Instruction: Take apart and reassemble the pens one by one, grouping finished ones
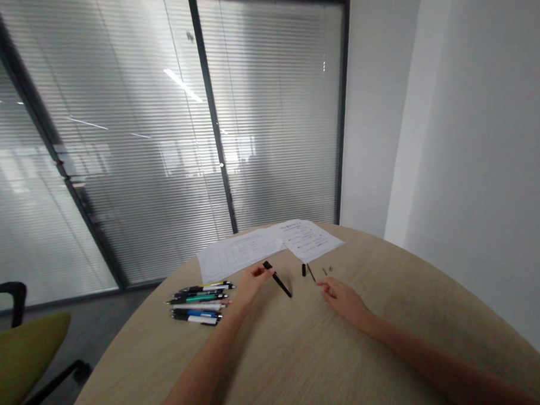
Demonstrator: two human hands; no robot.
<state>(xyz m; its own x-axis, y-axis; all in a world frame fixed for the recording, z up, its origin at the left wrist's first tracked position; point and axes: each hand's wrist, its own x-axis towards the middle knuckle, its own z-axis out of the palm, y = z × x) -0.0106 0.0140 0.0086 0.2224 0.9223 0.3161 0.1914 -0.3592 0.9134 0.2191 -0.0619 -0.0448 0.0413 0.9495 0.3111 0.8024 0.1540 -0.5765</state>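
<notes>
My left hand [252, 285] rests on the round wooden table [391, 316] and pinches the top end of a black pen barrel [279, 280], which slants down to the right. My right hand [341, 298] lies on the table to the right, fingers loosely curled, holding nothing that I can see. Just beyond its fingertips lie a small black pen cap [304, 270], a thin refill [311, 273] and two tiny parts [327, 270]. A row of several pens [199, 301] lies left of my left hand.
Two printed paper sheets [272, 244] lie at the table's far edge. A glass wall with blinds [160, 141] stands behind the table. A green chair with black arms [21, 350] is at the lower left. A white wall runs along the right.
</notes>
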